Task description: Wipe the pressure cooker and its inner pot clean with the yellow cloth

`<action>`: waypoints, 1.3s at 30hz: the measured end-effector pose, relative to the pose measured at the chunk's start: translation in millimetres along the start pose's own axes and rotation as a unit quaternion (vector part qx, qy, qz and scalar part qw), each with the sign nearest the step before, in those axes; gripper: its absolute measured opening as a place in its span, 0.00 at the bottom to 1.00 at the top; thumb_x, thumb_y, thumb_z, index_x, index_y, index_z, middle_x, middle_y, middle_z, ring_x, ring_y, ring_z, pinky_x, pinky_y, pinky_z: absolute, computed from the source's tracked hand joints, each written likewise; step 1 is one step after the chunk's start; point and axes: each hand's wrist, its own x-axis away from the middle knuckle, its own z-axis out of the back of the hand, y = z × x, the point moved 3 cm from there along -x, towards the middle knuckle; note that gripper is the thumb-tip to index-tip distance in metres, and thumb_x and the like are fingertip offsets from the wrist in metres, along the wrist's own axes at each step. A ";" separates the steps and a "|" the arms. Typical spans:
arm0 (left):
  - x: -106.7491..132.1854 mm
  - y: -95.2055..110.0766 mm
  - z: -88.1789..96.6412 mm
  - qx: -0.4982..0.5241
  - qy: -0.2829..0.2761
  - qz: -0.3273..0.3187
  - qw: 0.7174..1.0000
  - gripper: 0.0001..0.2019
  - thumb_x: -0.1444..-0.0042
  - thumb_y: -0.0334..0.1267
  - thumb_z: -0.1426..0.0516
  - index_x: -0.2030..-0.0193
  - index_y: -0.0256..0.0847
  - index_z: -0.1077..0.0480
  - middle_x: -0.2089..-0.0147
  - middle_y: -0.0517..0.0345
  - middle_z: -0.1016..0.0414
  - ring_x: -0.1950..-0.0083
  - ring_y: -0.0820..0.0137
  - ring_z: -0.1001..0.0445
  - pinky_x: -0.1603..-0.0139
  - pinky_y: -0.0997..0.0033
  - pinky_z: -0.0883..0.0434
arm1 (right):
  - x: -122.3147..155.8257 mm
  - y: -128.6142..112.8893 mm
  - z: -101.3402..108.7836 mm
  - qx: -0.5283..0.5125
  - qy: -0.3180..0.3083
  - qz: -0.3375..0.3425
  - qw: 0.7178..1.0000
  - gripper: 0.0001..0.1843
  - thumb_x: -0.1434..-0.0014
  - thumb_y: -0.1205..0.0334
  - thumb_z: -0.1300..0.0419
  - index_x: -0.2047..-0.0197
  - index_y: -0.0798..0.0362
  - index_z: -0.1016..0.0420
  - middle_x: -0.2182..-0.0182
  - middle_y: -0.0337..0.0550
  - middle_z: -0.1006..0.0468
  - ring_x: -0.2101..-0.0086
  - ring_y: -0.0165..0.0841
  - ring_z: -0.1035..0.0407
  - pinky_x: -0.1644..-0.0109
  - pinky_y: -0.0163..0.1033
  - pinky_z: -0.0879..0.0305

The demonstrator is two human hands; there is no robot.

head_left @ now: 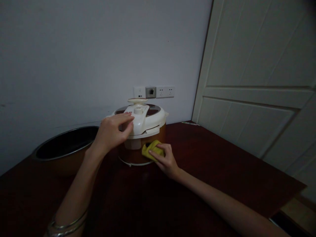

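Note:
An electric pressure cooker (148, 135) with a cream lid and orange-brown body stands near the back of a dark red table (202, 171). My left hand (112, 131) rests on the left side of the lid, fingers curled against the lid's white handle. My right hand (166, 160) presses a folded yellow cloth (151, 149) against the lower front of the cooker's body, fingers closed over the cloth.
A large dark metal pot (65, 148) sits to the cooker's left by the wall. Wall sockets (154, 92) are behind the cooker. A white panelled door (259, 82) stands at the right. The table's right edge falls away near the floor (296, 210).

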 end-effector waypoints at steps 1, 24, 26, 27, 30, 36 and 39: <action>0.0 0.0 -0.2 0.002 0.001 -0.002 1.000 0.13 0.46 0.36 0.45 0.58 0.37 0.23 0.52 0.49 0.22 0.50 0.62 0.23 0.46 0.59 0.29 | 2.8 -5.0 -2.8 0.019 -0.033 0.046 0.998 0.19 0.42 0.68 0.41 0.47 0.46 0.26 0.53 0.51 0.32 0.52 0.40 0.38 0.52 0.47 0.34; 2.5 -3.1 -3.0 0.020 -0.004 -0.007 1.000 0.12 0.46 0.33 0.46 0.58 0.37 0.23 0.52 0.48 0.22 0.49 0.62 0.24 0.47 0.59 0.28 | 5.8 25.3 18.3 0.049 -0.267 0.212 0.939 0.19 0.37 0.67 0.48 0.45 0.43 0.30 0.57 0.47 0.27 0.58 0.36 0.37 0.58 0.43 0.34; 2.4 -3.2 -2.9 0.020 -0.004 -0.006 1.000 0.12 0.46 0.33 0.45 0.58 0.37 0.23 0.52 0.48 0.22 0.49 0.62 0.24 0.47 0.59 0.28 | 8.0 38.5 23.7 0.001 -0.238 0.145 0.960 0.20 0.38 0.70 0.48 0.45 0.44 0.30 0.57 0.48 0.30 0.57 0.36 0.37 0.58 0.42 0.33; 2.3 -3.3 -2.8 0.020 -0.005 -0.005 1.000 0.12 0.46 0.33 0.45 0.58 0.38 0.23 0.52 0.48 0.22 0.49 0.62 0.24 0.47 0.59 0.28 | 9.4 44.6 25.4 -0.028 -0.215 0.098 0.971 0.21 0.39 0.71 0.48 0.46 0.45 0.29 0.57 0.49 0.31 0.56 0.36 0.36 0.57 0.42 0.33; 2.3 -3.4 -2.4 0.019 -0.006 0.001 1.000 0.12 0.47 0.33 0.46 0.58 0.39 0.23 0.52 0.50 0.22 0.49 0.63 0.24 0.46 0.59 0.28 | 17.3 62.4 22.7 -0.111 -0.126 -0.086 0.982 0.18 0.42 0.70 0.47 0.49 0.48 0.29 0.55 0.48 0.32 0.54 0.36 0.35 0.53 0.43 0.34; 2.4 -2.1 -2.3 0.013 0.001 0.006 1.000 0.12 0.47 0.34 0.46 0.59 0.40 0.23 0.52 0.52 0.21 0.49 0.63 0.24 0.46 0.60 0.28 | 34.2 111.4 -13.1 -0.122 -0.007 -0.438 0.891 0.18 0.44 0.57 0.46 0.50 0.53 0.37 0.58 0.46 0.26 0.60 0.38 0.30 0.56 0.45 0.32; 2.1 -1.9 -2.5 0.010 0.000 0.007 1.000 0.12 0.47 0.34 0.46 0.59 0.40 0.23 0.53 0.51 0.21 0.49 0.63 0.24 0.47 0.60 0.28 | 33.2 139.2 -31.5 -0.100 -0.025 -0.492 0.864 0.15 0.43 0.59 0.47 0.53 0.54 0.35 0.63 0.45 0.25 0.64 0.37 0.30 0.59 0.45 0.31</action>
